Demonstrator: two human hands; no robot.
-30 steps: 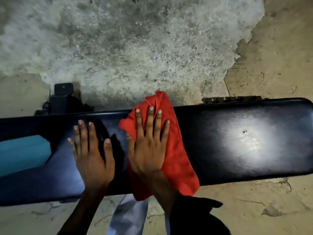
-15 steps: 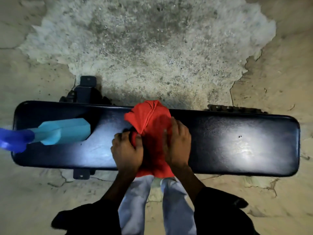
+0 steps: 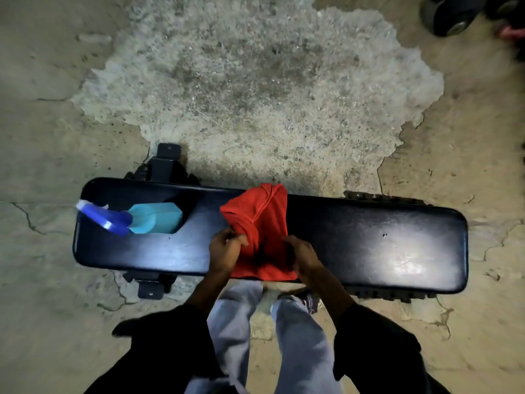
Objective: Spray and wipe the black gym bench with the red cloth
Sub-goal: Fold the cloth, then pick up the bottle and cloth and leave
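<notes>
The black gym bench (image 3: 383, 240) runs left to right across the middle of the view, its padded top shiny. The red cloth (image 3: 262, 220) lies bunched on the bench's middle and hangs over the near edge. My left hand (image 3: 225, 248) pinches the cloth's left side. My right hand (image 3: 302, 255) grips its lower right edge. A spray bottle (image 3: 153, 218) with a teal body and a blue head lies on its side at the bench's left end.
The bench's metal feet (image 3: 163, 163) stick out onto cracked concrete floor at the far and near left. My legs in light trousers (image 3: 235, 317) stand at the near edge. A dark wheeled object (image 3: 451, 15) is at the top right corner.
My hands went from lying flat on bench and cloth to gripping the cloth on both sides and bunching it. The view pulled back, showing the whole bench and the spray bottle.
</notes>
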